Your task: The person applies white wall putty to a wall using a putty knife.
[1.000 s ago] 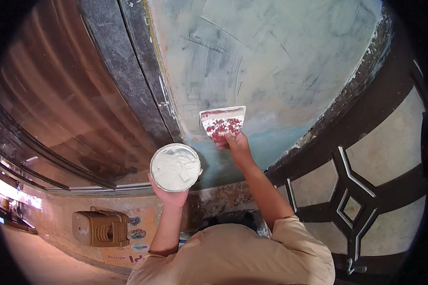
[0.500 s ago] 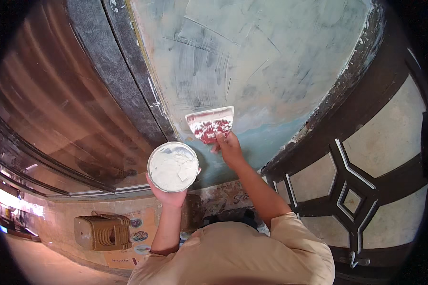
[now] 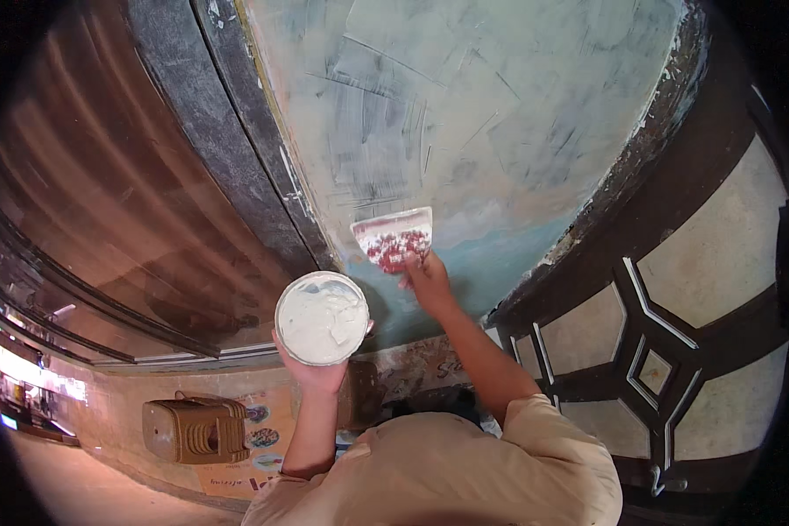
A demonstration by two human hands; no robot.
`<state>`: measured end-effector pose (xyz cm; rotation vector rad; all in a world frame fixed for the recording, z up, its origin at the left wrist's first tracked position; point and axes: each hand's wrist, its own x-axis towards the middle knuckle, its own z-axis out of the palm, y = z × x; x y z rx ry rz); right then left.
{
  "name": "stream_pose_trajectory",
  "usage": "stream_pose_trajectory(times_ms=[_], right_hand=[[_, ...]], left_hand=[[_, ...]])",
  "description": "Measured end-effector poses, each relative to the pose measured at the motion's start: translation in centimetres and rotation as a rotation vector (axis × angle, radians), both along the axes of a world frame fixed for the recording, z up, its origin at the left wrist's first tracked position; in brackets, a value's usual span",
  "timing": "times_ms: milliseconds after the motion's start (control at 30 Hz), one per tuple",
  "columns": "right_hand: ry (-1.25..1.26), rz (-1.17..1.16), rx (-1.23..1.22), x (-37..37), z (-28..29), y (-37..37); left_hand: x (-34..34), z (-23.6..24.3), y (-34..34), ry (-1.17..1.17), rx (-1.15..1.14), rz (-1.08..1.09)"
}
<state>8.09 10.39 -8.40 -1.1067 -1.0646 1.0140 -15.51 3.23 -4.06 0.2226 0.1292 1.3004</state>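
Observation:
From below, my left hand [image 3: 321,377] holds up a round white tub [image 3: 324,361], its fingers wrapped around the underside and sides. White putty [image 3: 314,320] fills it, with a smoother, scooped patch near the far rim. To the right of the tub, my right hand [image 3: 430,282] grips a wide red putty spreader [image 3: 394,247], thumb on its face. White putty smears cover the spreader, and its broad edge points away from me towards the wall [image 3: 500,123]. Whether that edge touches the wall I cannot tell. The wall is pale blue-green with streaks of filler and dark scrape marks.
A dark frame [image 3: 237,131] with brownish glass borders the wall on the left. On the right stands a dark door [image 3: 649,368] with pale panels and a metal handle. Below left, a brown plastic stool [image 3: 193,430] sits beside a printed orange sheet [image 3: 263,434].
The whole view has shifted slightly, with wall, tub and spreader all a little lower in the picture. Both hands keep their hold.

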Motion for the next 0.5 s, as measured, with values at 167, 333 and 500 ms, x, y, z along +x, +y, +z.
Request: stream_pose_trajectory(times_ms=[167,333,500], right_hand=[[-0.015,-0.063,-0.154,1.7,-5.0,-1.4],[0.033,-0.015,-0.217,3.1,-6.8,-5.5],[0.032,-0.027,0.034,4.0,-1.2,-2.9]], left_hand=[[0.6,-0.2,-0.1,-0.107,0.04,-0.058],[0.9,-0.4,-0.5,-0.067,0.067,-0.067],[1.8,-0.5,-0.5,-0.011,0.006,-0.047]])
